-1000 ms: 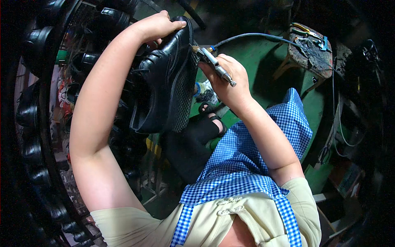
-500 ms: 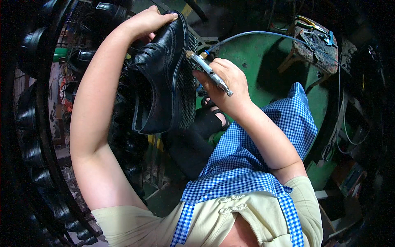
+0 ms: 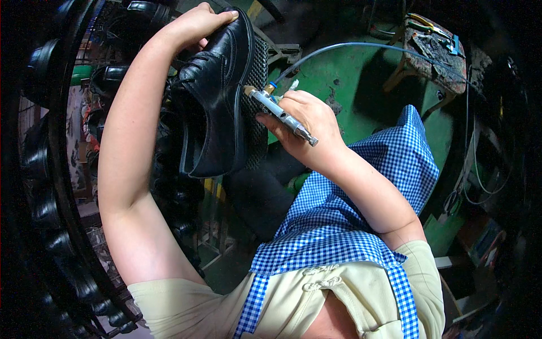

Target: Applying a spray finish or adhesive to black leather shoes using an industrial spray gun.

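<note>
A black leather lace-up shoe (image 3: 217,101) hangs tilted in front of me, toe pointing away and its patterned sole facing right. My left hand (image 3: 204,24) grips it by the toe, thumb over the upper. In my right hand (image 3: 309,116) is a small silver spray gun (image 3: 282,116), my fingers wrapped round it. Its brass nozzle is close to the edge between upper and sole, at the shoe's middle; whether they touch I cannot tell. A thin clear air hose (image 3: 339,46) runs from a fitting with a blue ring off to the right.
A worn stool (image 3: 435,56) at the far right bears pliers (image 3: 423,24) and dark scraps. Racks of black shoes (image 3: 42,147) curve along the left side. The floor (image 3: 361,85) is green. A blue checked apron (image 3: 333,209) covers my lap.
The spray gun and my right hand have moved slightly left and nearer to me along the shoe's edge. The shoe has shifted a little left and turned slightly; my left hand keeps its grip.
</note>
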The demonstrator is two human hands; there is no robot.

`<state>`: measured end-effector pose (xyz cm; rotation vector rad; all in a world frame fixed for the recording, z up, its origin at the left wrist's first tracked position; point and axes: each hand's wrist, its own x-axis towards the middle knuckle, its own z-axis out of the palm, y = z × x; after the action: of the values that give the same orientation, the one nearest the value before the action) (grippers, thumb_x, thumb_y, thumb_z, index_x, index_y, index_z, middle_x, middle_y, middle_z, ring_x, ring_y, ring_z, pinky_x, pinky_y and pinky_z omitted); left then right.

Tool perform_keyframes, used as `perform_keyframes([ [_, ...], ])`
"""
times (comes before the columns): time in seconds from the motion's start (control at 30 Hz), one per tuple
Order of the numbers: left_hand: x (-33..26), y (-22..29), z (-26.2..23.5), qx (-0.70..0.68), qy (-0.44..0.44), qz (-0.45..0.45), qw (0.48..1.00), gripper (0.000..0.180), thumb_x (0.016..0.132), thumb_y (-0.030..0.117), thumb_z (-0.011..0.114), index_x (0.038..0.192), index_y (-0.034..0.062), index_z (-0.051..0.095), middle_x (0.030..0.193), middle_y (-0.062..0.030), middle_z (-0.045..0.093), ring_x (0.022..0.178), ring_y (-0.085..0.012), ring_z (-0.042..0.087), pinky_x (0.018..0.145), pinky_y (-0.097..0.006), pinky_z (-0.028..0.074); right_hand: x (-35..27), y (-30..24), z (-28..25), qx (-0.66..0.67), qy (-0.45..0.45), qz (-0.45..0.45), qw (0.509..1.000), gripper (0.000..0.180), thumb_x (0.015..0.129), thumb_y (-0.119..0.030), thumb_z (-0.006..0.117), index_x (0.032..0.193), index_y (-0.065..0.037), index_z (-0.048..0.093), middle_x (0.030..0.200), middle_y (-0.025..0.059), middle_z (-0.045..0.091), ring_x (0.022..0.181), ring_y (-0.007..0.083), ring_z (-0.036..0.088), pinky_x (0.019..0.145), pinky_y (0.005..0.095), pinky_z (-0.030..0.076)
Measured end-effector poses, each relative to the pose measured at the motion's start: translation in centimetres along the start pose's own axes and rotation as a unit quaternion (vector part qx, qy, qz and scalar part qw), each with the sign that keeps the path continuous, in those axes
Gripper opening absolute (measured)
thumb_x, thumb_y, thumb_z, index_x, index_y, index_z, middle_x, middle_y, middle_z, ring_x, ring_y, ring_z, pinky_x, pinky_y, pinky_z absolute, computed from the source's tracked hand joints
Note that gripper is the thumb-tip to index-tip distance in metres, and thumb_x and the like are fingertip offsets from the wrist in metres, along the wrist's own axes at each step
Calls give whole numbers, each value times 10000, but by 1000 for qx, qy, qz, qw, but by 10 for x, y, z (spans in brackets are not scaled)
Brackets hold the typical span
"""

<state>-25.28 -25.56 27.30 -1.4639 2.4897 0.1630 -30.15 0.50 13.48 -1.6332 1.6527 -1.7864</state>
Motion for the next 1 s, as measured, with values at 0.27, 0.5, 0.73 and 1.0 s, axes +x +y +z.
perform_keyframes([
  [0.27,2,-4,4,2,10,9,1000,752,855,671,608,1217,13,563,695,-30,524,566,-111,476,501,-268,390,-9,-5,-1,24,-24,-6,999,230,812,-202,757,740,-62,590,698,125,557,670,329,571,589,408,480],
  [0.5,13,-16,5,25,21,34,999,806,838,690,609,1235,-11,572,807,-60,586,576,-111,493,511,-274,410,-14,-17,-7,31,-33,-13,999,277,786,-198,780,706,-68,549,682,115,530,654,317,556,571,406,463],
  [0.73,-29,35,-17,-12,-32,12,999,565,898,517,608,720,-14,685,596,-105,625,464,-186,570,459,-342,449,-23,-19,-11,24,-68,-18,997,277,800,-257,760,703,-82,570,727,92,561,696,280,588,593,376,510],
  [1.0,-19,30,-14,-22,-47,-20,998,572,897,526,619,740,-22,665,612,-110,618,453,-186,543,439,-343,436,-31,-27,-19,18,-71,10,997,247,765,-243,785,750,-84,598,761,79,574,709,277,593,599,379,515],
])
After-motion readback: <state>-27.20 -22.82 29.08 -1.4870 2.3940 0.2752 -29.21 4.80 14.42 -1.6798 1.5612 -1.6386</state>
